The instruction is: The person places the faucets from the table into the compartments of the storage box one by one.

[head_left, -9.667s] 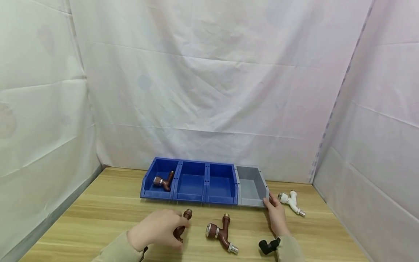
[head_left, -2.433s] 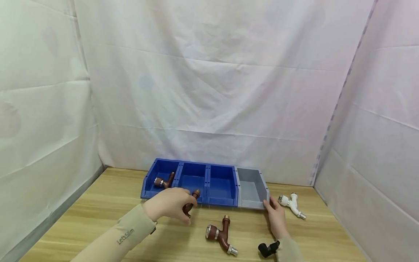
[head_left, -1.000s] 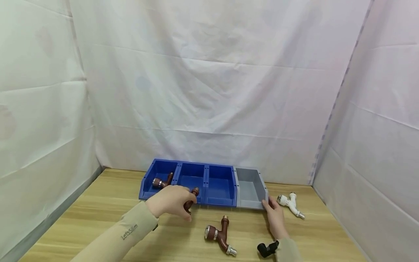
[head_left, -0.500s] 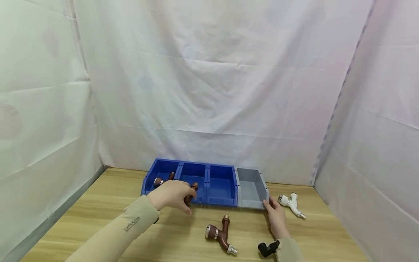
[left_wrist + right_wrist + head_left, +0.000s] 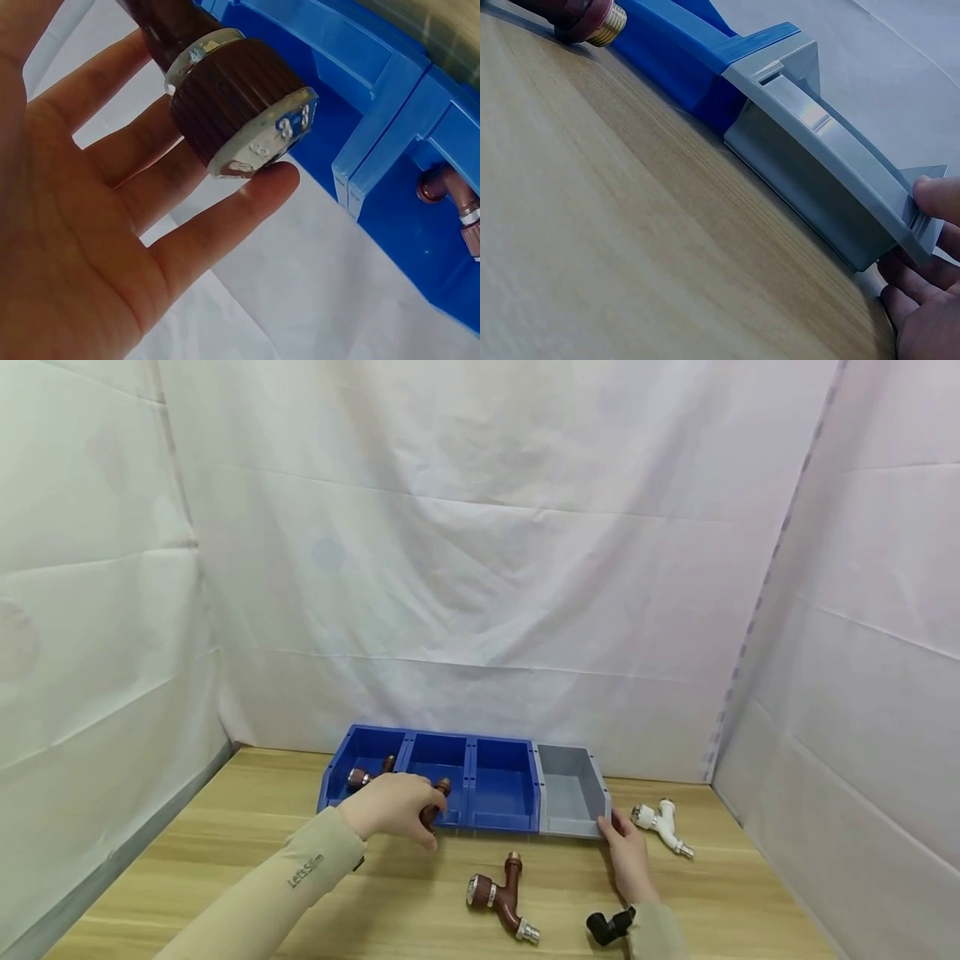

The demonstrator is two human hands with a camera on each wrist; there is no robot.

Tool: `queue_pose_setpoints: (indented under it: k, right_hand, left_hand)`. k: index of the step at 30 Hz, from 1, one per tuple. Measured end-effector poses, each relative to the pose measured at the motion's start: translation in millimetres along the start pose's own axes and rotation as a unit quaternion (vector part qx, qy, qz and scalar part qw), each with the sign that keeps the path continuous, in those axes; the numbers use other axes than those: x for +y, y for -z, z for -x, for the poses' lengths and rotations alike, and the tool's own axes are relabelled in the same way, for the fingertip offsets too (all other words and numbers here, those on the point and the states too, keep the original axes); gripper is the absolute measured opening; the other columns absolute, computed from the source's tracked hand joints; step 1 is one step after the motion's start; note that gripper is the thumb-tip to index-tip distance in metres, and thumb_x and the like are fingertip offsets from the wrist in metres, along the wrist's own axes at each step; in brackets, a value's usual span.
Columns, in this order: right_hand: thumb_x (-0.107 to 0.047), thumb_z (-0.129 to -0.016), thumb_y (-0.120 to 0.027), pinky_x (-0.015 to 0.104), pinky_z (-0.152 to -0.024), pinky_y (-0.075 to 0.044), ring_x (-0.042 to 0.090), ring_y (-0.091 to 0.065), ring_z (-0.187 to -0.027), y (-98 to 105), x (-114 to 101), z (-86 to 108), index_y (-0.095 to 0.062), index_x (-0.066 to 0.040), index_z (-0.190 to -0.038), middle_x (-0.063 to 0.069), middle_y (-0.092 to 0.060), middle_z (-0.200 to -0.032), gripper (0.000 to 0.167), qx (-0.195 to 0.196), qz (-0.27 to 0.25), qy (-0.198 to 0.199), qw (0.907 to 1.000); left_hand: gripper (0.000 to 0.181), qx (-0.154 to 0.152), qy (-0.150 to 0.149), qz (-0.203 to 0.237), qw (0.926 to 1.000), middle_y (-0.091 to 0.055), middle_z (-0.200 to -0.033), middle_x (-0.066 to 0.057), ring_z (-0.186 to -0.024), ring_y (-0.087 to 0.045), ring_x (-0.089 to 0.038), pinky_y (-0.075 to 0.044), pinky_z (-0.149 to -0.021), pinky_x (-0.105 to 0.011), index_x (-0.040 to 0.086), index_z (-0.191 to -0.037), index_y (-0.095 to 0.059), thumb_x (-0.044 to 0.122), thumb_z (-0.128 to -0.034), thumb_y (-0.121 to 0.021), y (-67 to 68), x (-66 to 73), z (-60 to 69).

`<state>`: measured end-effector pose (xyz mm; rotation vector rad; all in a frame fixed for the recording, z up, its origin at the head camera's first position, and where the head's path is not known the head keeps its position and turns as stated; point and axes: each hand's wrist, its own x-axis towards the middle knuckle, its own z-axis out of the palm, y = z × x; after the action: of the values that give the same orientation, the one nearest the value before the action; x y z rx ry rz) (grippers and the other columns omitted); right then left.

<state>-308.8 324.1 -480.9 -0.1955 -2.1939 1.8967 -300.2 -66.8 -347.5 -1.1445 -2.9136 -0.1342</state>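
Observation:
My left hand (image 5: 393,806) grips a brown tap (image 5: 236,97) by its body, at the front of the second blue bin (image 5: 440,739) from the left. In the left wrist view the tap's ribbed knob, with a silvery cap, points away from the palm; the thumb is mostly out of frame. My right hand (image 5: 628,856) holds the front right corner of the grey bin (image 5: 810,180), thumb on its rim and fingers below. Another brown tap (image 5: 360,777) lies in the leftmost blue bin (image 5: 330,789), partly hidden behind my left hand.
A third brown tap (image 5: 506,897) lies on the wooden table (image 5: 240,827) before the bins. To the right of the grey bin is a white tap (image 5: 663,828). A black elbow-shaped piece (image 5: 609,927) sits by my right sleeve. White cloth (image 5: 465,568) hangs behind and at both sides.
My left hand has lifted the brown tap off the table and carried it forward to the second blue bin, edging further over its front lately. The right hand has kept its place on the grey bin.

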Motion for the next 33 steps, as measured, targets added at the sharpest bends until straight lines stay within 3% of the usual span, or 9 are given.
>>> queue_pose_setpoints:
  k: [7,17,24,33]
  right_hand:
    - [-0.02,-0.103,-0.05,0.048,-0.113,-0.02,0.038,-0.019,-0.142,-2.5,1.5,-0.7,-0.02,0.011,-0.149,0.029,-0.022,-0.152,0.063,-0.008,0.003,-0.009,0.9999]
    - [-0.016,-0.102,-0.05,0.046,-0.112,-0.023,0.035,-0.026,-0.138,-2.2,-2.1,0.0,-0.027,0.011,-0.147,0.029,-0.029,-0.15,0.057,0.011,0.003,-0.002,0.9999]
    - [-0.02,-0.103,-0.049,0.047,-0.113,-0.019,0.039,-0.02,-0.141,1.1,0.0,2.0,-0.02,0.011,-0.149,0.03,-0.023,-0.152,0.063,-0.002,0.012,-0.003,0.9999]
    - [-0.018,-0.103,-0.049,0.047,-0.112,-0.021,0.037,-0.022,-0.141,0.3,0.2,2.6,-0.023,0.011,-0.148,0.029,-0.026,-0.151,0.059,0.005,0.006,0.005,1.0]
  left_hand:
    - [0.049,-0.004,0.015,0.005,0.9999,-0.062,-0.091,0.009,-0.082,-0.057,-0.01,-0.05,-0.073,-0.036,0.024,-0.111,-0.072,0.052,-0.0714,-0.081,-3.8,-2.9,-0.7]
    - [0.05,0.002,0.004,-0.002,1.0,-0.064,-0.094,0.009,-0.084,-0.058,-0.011,-0.05,-0.075,-0.036,0.022,-0.111,-0.073,0.052,-0.0717,-0.081,0.6,-2.6,-4.7]
    - [0.051,-0.005,0.012,0.002,0.9999,-0.064,-0.092,0.009,-0.084,-0.058,-0.011,-0.05,-0.076,-0.036,0.022,-0.111,-0.072,0.052,-0.0715,-0.081,-1.6,-2.7,-5.4]
    - [0.052,-0.005,0.01,-0.004,0.9999,-0.064,-0.094,0.009,-0.084,-0.058,-0.011,-0.05,-0.075,-0.036,0.023,-0.112,-0.072,0.054,-0.071,-0.081,-0.5,-3.3,-6.9]
